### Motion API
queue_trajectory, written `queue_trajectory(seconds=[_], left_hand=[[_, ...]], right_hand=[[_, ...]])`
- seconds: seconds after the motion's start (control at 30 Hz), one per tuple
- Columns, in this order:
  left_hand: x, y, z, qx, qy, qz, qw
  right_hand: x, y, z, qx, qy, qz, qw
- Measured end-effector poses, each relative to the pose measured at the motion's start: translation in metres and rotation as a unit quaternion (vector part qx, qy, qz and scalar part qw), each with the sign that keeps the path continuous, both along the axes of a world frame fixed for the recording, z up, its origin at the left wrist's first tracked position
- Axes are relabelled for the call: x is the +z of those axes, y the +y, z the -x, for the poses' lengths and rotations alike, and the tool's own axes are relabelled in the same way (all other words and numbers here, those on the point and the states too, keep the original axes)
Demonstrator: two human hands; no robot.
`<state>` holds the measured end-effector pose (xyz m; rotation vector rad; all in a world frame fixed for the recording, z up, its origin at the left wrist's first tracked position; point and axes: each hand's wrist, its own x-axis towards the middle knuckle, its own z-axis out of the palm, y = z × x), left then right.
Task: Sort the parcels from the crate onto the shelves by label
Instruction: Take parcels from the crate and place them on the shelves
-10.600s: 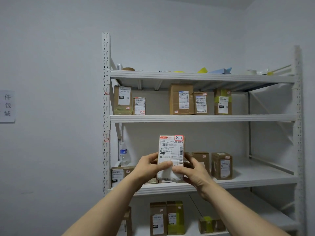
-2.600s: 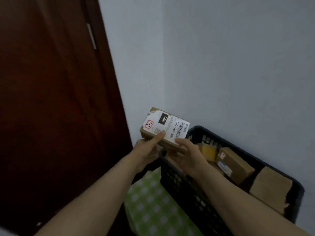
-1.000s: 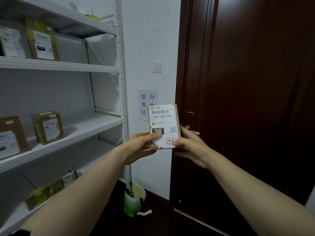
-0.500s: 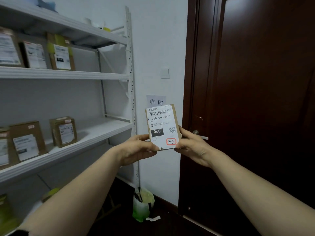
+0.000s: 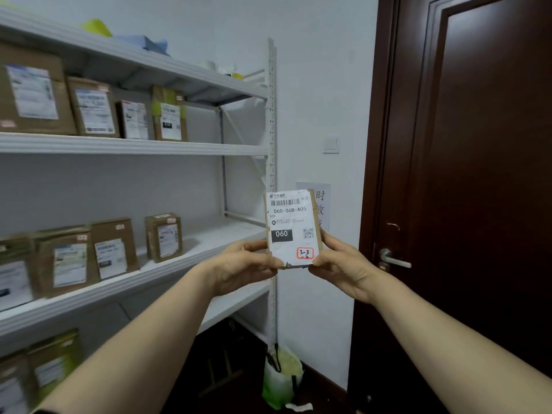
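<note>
A small cardboard parcel (image 5: 291, 225) stands upright in front of me, its white label reading 060-06B-A05 with a red-edged sticker marked 3-3-2. My left hand (image 5: 239, 265) grips its lower left edge and my right hand (image 5: 337, 264) grips its lower right edge. The white metal shelf unit (image 5: 185, 147) fills the left of the view, with several labelled cardboard parcels (image 5: 161, 237) standing on its shelves. The crate is out of view.
A dark brown door (image 5: 478, 189) with a metal handle (image 5: 391, 259) stands at the right. A paper sign (image 5: 322, 198) and a light switch (image 5: 331, 144) are on the white wall. A green and white bag (image 5: 282, 380) sits on the floor by the shelf post.
The view has swung left, showing more of the shelves. Both hands still hold the parcel upright, at about the same place in front of me.
</note>
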<state>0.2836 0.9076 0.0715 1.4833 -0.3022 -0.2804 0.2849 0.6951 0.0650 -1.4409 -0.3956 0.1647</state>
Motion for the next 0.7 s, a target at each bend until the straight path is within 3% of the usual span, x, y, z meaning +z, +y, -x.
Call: queue_trajectory(seconds=[0.3, 0.57, 0.7], left_hand=[[-0.021, 0.067, 0.005, 0.064, 0.021, 0.012, 0.998], [-0.111, 0.163, 0.016, 0.149, 0.106, -0.039, 0.982], [-0.164, 0.213, 0.032, 0.193, 0.169, -0.02, 0.966]], right_hand=[[-0.02, 0.065, -0.02, 0.038, 0.042, 0.01, 0.998], [-0.098, 0.174, -0.035, 0.108, 0.11, 0.089, 0.984], [-0.147, 0.235, -0.037, 0.147, 0.148, 0.15, 0.966]])
